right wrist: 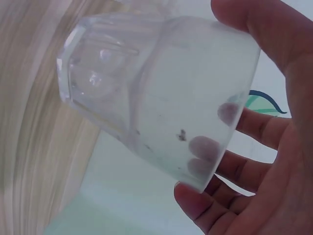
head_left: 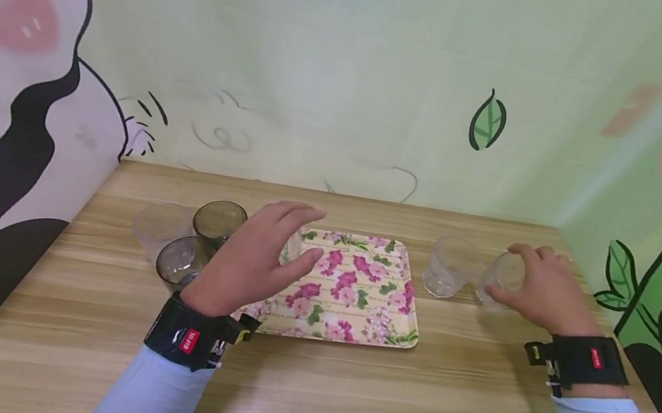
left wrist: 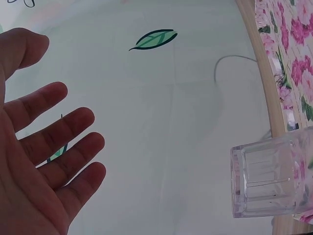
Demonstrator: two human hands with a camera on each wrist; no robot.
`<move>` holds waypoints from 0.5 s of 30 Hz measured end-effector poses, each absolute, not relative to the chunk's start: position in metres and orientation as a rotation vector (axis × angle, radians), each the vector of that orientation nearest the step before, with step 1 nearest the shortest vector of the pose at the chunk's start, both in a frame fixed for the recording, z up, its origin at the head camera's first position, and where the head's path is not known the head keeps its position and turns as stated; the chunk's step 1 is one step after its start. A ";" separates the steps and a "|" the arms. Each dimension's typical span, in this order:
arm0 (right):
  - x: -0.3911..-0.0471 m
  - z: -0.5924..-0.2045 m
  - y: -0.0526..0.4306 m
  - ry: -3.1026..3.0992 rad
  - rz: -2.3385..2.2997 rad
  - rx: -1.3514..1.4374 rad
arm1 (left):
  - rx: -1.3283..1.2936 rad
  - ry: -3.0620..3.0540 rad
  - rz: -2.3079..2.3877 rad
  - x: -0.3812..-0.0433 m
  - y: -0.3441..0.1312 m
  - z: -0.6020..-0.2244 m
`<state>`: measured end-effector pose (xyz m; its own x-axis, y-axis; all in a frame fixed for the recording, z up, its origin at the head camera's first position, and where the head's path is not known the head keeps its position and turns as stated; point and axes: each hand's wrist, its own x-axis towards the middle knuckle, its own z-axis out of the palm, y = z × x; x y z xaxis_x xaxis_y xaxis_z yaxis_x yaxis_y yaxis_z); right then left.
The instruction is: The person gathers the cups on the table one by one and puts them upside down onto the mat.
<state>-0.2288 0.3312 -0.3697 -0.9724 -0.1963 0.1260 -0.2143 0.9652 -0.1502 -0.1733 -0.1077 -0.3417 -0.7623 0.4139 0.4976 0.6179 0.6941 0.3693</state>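
My right hand [head_left: 543, 288] grips a clear glass [right wrist: 146, 93] by the rim, thumb on one side and fingers on the other. The glass's faceted base points toward the table. My left hand [head_left: 256, 252] is held over the left part of the flowered tray [head_left: 343, 337], fingers spread and nothing in them. Beside that hand a second clear glass [left wrist: 269, 178] stands on the tray, its thick faceted end facing away from the tray; in the head view the hand covers most of it. Another clear glass [head_left: 450, 267] stands between the tray and my right hand.
Left of the tray stand a brown-tinted glass [head_left: 220, 220], a grey-tinted glass [head_left: 180, 261] and a clear glass [head_left: 157, 227], close together and partly behind my left hand. The wooden table [head_left: 378, 406] ends against a printed wall cloth [head_left: 320, 105] at the back and sides.
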 end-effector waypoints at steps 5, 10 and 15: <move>-0.225 -0.364 0.332 -2.986 0.273 0.243 | -0.804 -2.532 -0.757 -0.172 -0.107 -0.343; -0.224 -0.359 0.335 -2.925 0.318 0.191 | -0.807 -2.536 -0.757 -0.172 -0.107 -0.343; -0.223 -0.353 0.338 -2.814 0.355 0.160 | -0.809 -2.535 -0.748 -0.173 -0.106 -0.343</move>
